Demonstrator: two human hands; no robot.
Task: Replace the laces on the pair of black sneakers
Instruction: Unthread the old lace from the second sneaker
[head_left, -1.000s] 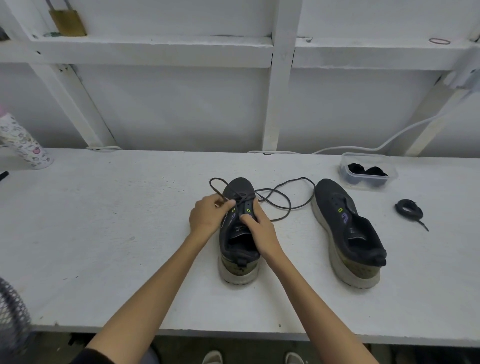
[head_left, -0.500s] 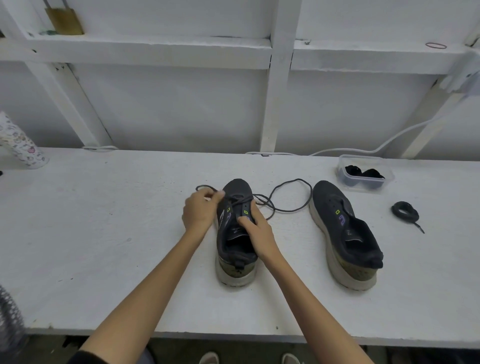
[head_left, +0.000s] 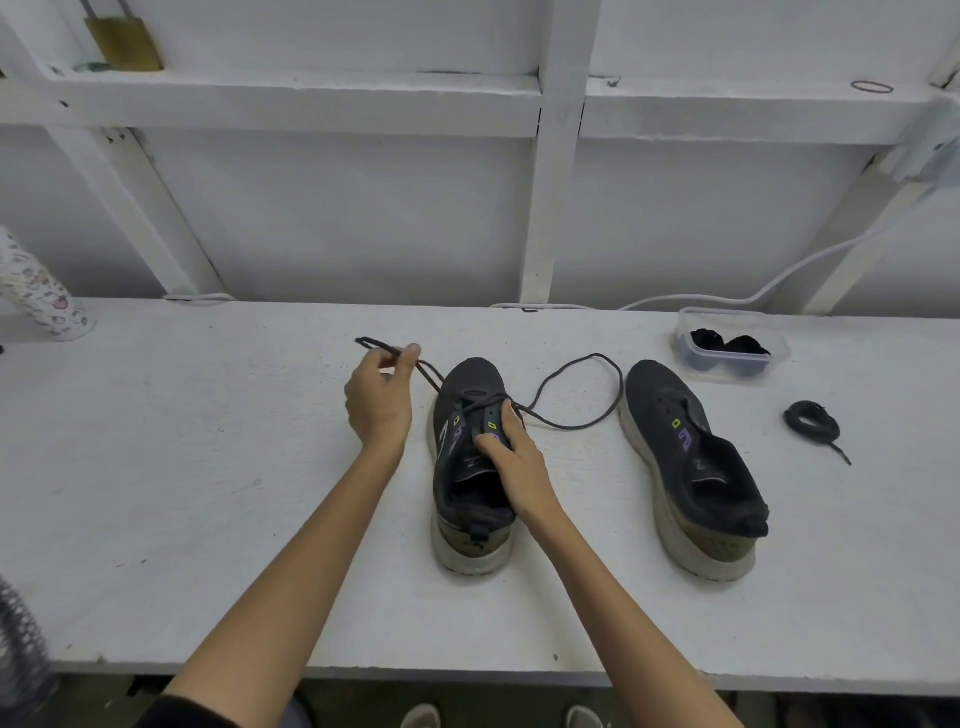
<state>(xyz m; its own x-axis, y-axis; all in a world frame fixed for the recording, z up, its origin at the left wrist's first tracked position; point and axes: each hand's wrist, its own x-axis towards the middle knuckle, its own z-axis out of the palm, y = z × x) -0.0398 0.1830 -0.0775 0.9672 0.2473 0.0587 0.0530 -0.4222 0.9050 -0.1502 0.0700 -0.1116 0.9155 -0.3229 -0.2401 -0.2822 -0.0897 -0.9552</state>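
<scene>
Pinched one end of the lace (head_left: 430, 375) between thumb and curled fingers of the left hand (head_left: 376, 405), raised just left of the toe of the laced sneaker (head_left: 475, 379), which stood mid-table (head_left: 208, 467) with its heel toward the body. Gripped that sneaker's upper at the eyelet row with the right hand (head_left: 511, 457), thumb on the tongue side and fingers curled over the outer side. Saw the lace crossing only the lowest eyelets, its other end looped loose on the table toward the bare sneaker (head_left: 685, 457) near by. Judged the step as drawing the lace through those eyelets; could not tell whether in or out. Best done by pulling slowly in line with the eyelet, shoe pinned flat, loose loop watched for snags. Noted a coiled lace (head_left: 810, 422) and a clear tub (head_left: 732, 345) of dark bundles further right. Made out small green squares and a purple mark on both uppers; read no brand or lettering, all too small and blurred
</scene>
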